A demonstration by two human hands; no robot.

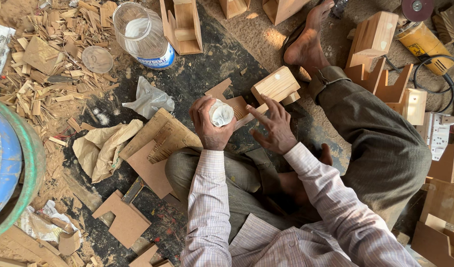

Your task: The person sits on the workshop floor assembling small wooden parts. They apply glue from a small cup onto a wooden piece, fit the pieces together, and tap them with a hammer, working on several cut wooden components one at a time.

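Observation:
I sit on the floor with my legs bent. My left hand [210, 126] is closed around a small white squeeze bottle or wad [221, 113], held just above a flat brown board piece [223, 93]. My right hand [273, 126] has its fingers spread and rests on a thin wooden strip beside a pale wooden block [276, 84]. The block lies on the dark floor just ahead of both hands.
A clear plastic jar [142, 33] with white paste stands at the top left, its lid [97, 59] lying among wood offcuts. Cut board shapes [152, 165], crumpled paper [104, 147], wooden assemblies [373, 39], a yellow power tool [424, 45] and a blue-green drum [9, 163] surround me.

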